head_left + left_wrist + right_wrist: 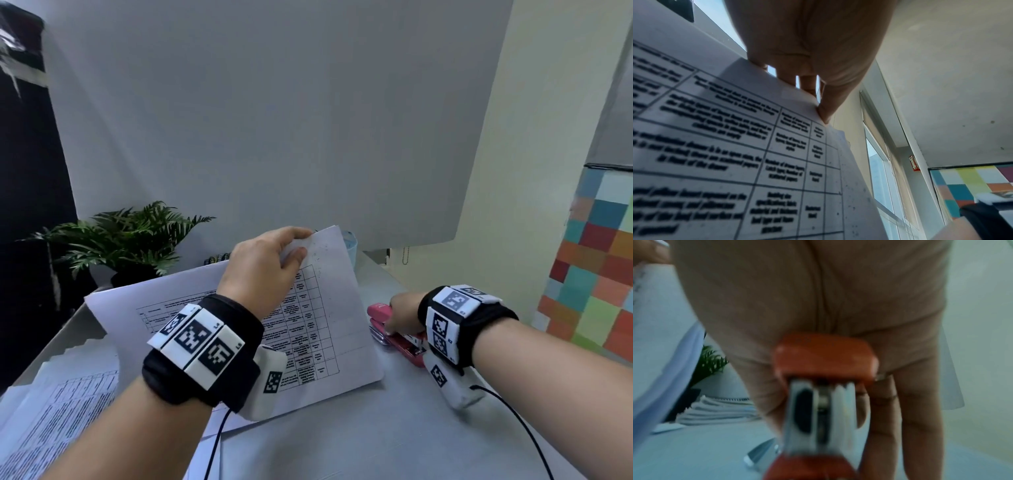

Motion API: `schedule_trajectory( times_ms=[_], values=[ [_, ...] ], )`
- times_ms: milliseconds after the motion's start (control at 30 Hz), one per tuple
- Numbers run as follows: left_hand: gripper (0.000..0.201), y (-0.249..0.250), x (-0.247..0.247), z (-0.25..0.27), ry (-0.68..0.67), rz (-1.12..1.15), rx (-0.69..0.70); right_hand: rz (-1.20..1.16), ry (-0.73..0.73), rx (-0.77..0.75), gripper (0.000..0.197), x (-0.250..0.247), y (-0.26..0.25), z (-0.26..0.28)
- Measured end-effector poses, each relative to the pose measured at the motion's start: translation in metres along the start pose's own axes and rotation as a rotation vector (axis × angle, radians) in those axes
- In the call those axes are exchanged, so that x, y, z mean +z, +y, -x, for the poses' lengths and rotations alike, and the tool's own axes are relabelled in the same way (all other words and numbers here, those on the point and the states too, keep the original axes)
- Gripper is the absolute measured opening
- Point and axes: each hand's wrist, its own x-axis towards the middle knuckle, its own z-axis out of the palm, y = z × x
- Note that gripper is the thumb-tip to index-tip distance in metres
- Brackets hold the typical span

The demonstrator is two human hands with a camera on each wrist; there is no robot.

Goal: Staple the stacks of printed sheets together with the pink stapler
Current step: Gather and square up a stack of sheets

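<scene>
A stack of printed sheets (318,308) with a black table grid lies on the grey table (394,428), its far right corner raised. My left hand (301,245) pinches that corner between thumb and fingers; the left wrist view shows the thumb (828,110) on the printed sheets (735,146). The pink stapler (378,312) sits just right of the stack's right edge. My right hand (394,322) grips it from above. In the right wrist view my palm covers the pink stapler (824,356), whose metal magazine shows below.
A second stack of printed sheets (51,411) lies at the near left. A potted plant (126,240) and a spiral notebook (219,257) stand at the back, with a pale blue cup (351,246) behind the raised corner. A large white board (274,120) rises behind the table.
</scene>
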Motion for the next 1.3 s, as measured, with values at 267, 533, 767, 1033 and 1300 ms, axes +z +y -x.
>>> schedule_trajectory(
  times_ms=[267,533,767,1033,1300],
  values=[
    [0.023,0.016,-0.016,0.009,0.067,-0.058,0.067,-1.087,0.512,-0.176,0.034,-0.040,0.001,0.023],
    [0.023,0.044,-0.032,0.026,0.144,-0.114,0.200,-1.736,1.138,-0.353,0.015,-0.054,-0.030,0.064],
    [0.023,0.058,-0.042,0.038,0.167,-0.229,0.244,-1.698,1.125,-0.505,0.024,-0.040,-0.059,0.088],
    [0.029,0.062,-0.049,0.045,0.172,-0.248,0.293,-1.784,1.052,-0.497,0.043,-0.047,-0.075,0.094],
    [0.028,0.064,-0.052,0.049,0.192,-0.240,0.316,-2.003,0.886,-0.446,0.036,-0.050,-0.078,0.092]
  ],
)
